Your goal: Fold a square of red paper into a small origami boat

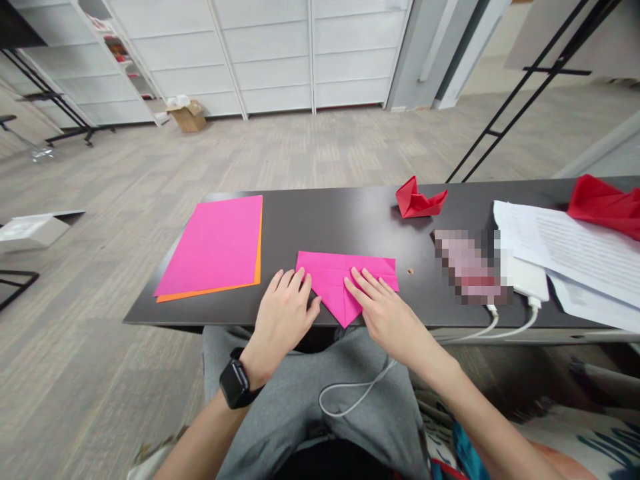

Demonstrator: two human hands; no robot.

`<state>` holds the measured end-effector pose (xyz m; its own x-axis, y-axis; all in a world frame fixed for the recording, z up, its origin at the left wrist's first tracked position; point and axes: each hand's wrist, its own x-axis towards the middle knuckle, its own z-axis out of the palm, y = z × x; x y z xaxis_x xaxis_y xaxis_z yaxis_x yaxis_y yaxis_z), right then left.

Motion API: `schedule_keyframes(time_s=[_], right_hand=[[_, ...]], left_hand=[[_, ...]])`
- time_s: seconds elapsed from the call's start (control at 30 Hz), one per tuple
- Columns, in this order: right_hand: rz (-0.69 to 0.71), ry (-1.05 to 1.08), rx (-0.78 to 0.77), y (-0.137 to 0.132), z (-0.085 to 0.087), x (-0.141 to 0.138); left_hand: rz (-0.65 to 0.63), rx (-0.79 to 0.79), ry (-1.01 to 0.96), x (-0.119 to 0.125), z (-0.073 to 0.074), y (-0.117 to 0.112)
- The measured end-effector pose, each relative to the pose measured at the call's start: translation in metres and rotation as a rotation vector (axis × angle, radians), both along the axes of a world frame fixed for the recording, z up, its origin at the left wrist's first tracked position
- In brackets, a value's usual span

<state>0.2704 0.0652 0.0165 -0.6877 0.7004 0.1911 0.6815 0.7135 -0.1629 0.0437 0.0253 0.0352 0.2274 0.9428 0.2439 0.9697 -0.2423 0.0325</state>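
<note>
A folded sheet of pink paper (330, 273) lies flat at the front edge of the dark table, its pointed corner toward me and slightly over the edge. Crease lines show on its surface. My left hand (285, 307), with a black watch on the wrist, rests at the paper's left side, fingertips touching its edge and thumb apart. My right hand (383, 307) lies flat on the paper's right half with the fingers stretched out. Neither hand grips anything.
A stack of pink and orange sheets (215, 243) lies on the left. A red folded paper boat (420, 200) stands at the back. To the right are a blurred-out phone (467, 267), a white power bank (527, 277) with cables, printed papers (590, 253) and a red cloth-like item (607, 203).
</note>
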Motion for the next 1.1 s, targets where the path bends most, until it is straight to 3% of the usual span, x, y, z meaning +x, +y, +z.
schedule_keyframes(time_s=[0.2,0.53,0.9,1.1], right_hand=[[0.059,-0.006,-0.038,0.013,0.004,0.008],[-0.008,-0.019,0.028,0.016,-0.005,0.034],[-0.010,-0.014,-0.019,0.018,-0.001,0.042],[-0.061,-0.009,-0.012,0.020,-0.003,0.045]], left_hand=[[-0.176,-0.077,-0.046,0.027,-0.010,0.013],[-0.089,-0.117,-0.081,0.025,-0.012,0.009],[-0.050,-0.109,-0.031,0.013,-0.009,0.000],[0.058,-0.080,-0.007,0.003,-0.013,-0.013]])
